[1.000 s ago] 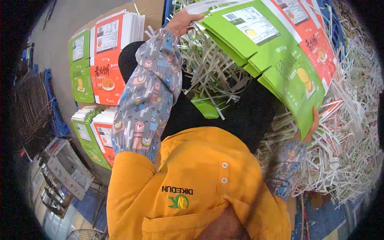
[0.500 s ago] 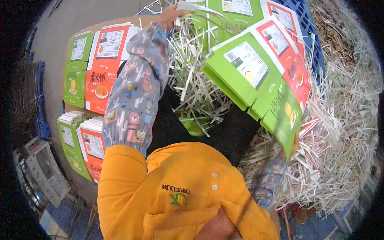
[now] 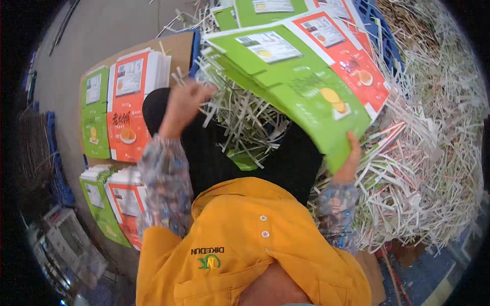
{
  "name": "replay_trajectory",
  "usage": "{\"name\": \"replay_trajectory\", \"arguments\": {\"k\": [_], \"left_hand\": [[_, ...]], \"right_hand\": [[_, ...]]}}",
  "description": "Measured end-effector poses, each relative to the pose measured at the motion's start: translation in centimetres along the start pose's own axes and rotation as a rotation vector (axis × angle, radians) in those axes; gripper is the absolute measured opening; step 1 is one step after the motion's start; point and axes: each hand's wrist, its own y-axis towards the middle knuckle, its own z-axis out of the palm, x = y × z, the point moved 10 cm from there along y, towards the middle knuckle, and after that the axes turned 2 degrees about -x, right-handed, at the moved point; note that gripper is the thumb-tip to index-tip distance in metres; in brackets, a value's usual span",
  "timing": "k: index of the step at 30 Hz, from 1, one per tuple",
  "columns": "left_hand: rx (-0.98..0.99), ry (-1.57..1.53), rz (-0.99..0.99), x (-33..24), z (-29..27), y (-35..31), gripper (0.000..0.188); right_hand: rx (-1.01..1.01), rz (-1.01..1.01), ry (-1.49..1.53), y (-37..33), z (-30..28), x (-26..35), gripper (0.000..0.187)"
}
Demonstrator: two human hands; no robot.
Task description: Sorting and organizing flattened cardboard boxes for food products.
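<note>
My right hand [image 3: 350, 160] grips the near corner of a stack of flat printed carton sheets [image 3: 301, 76], fingers over the green edge and the rest of the hand partly behind it. Green panels lie on its left, red ones on its right, and the stack is tilted and slightly bent. My left hand [image 3: 186, 104] is apart from these sheets, over my left leg. Motion blurs its fingers, and a few paper strips show beside it. Below the stack, a heap of narrow paper strips [image 3: 250, 122] lies between my legs.
On the left, piles of green and red carton sheets [image 3: 127, 109] rest on a brown board [image 3: 176, 48]. More sheets [image 3: 265, 7] lie at the far side, by a blue plastic crate [image 3: 385, 38]. A large mound of shredded paper strips [image 3: 429, 137] spreads along the right.
My left hand has come back from the far side toward me, and the pale strip it held there is gone from it. The held sheets have swung up and leftward, the right hand still gripping.
</note>
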Motion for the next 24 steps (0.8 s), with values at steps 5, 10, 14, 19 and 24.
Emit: {"name": "replay_trajectory", "arguments": {"k": [5, 10, 14, 19, 24], "left_hand": [[0.295, -1.499, -0.816, 0.5, 15.7, -8.8, 0.04], [0.053, -1.34, -0.828, 6.0, 17.6, -7.3, 0.031], [0.039, -1.342, -0.829, 5.9, 16.4, -7.1, 0.032], [0.101, -1.36, -0.843, 5.4, 16.1, -7.1, 0.033], [0.124, -1.284, -0.804, 5.5, 15.0, -6.3, 0.033]], "right_hand": [[0.145, 0.272, 0.071, -1.4, 2.6, -11.5, 0.033], [0.355, 0.531, -0.478, -1.7, 1.3, -13.8, 0.031], [0.065, -0.298, -0.652, 3.1, -2.4, -1.5, 0.027], [0.054, -0.159, -0.294, 11.5, -5.1, 0.7, 0.03], [-0.063, -0.071, 0.047, 16.4, -5.7, 0.3, 0.035]]}}
